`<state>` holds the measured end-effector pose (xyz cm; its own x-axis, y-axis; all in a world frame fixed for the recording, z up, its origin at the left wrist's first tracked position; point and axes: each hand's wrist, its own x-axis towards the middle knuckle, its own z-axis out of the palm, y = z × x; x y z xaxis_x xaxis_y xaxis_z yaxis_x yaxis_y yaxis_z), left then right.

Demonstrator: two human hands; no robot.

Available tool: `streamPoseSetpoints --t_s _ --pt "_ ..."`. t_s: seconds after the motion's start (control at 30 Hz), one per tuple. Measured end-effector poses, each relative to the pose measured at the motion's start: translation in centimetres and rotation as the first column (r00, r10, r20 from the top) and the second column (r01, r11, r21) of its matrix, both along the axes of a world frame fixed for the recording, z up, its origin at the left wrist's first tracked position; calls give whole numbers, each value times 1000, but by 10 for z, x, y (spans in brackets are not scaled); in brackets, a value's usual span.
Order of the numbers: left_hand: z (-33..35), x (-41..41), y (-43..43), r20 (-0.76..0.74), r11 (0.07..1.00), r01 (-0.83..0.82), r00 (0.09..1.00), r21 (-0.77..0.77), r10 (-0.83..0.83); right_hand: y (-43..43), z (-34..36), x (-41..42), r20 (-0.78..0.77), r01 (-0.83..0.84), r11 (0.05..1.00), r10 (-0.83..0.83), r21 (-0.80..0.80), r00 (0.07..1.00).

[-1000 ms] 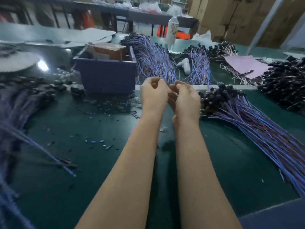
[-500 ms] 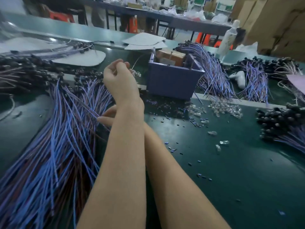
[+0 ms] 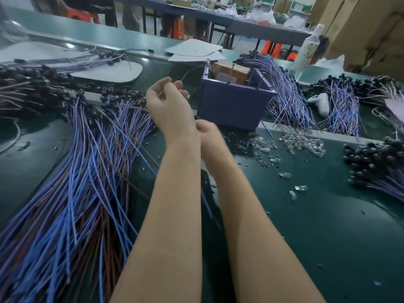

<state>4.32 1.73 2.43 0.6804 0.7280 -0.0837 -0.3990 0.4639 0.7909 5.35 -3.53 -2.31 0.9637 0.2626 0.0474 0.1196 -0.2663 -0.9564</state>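
Observation:
My left hand (image 3: 169, 103) is raised over the green table (image 3: 328, 226) with its fingers curled, pinching a thin pale wire (image 3: 192, 72) that arcs up toward the purple box (image 3: 234, 106). My right hand (image 3: 208, 133) sits just behind and right of my left wrist; it is blurred and its fingers are hidden. A big fan of blue and brown wires (image 3: 87, 171) with black caps at the far ends lies under and left of my left forearm.
Clear small bulbs (image 3: 301, 143) and tiny blue bits (image 3: 266, 162) are scattered right of the box. Black-capped wire bundles lie at the right edge (image 3: 371, 162) and behind the box (image 3: 286, 92). A white handheld object (image 3: 320, 102), a bottle (image 3: 310, 47) and flat white sheets (image 3: 113, 72) stand farther back.
My view swung left from the right-hand bundle to the left one. My left hand stayed raised with the thin wire; my right hand drew back from under the left forearm to beside the wrist.

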Motion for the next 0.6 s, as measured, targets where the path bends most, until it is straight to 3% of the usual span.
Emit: streamPoseSetpoints --t_s 0.1,0.2,0.3,0.43,0.5,0.6 --pt "-7 4 -2 -96 999 -3 995 50 8 -39 15 0 7 87 982 -89 167 996" --pt "-16 8 -17 -293 976 214 937 51 -190 -72 24 -3 25 16 971 -23 239 999" --pt "-24 12 -35 -321 941 322 885 -102 -338 -96 24 -6 6 13 994 -13 105 1000" --pt "-28 16 -49 -127 842 443 858 -308 -497 -117 17 -13 -32 20 991 -24 -136 999" --pt "-27 16 -56 -96 859 454 869 -236 -485 -126 13 -15 -24 47 989 -51 -141 998" --pt "-22 15 -69 -84 914 393 919 103 -385 -135 12 -19 -100 -86 996 89 34 991"
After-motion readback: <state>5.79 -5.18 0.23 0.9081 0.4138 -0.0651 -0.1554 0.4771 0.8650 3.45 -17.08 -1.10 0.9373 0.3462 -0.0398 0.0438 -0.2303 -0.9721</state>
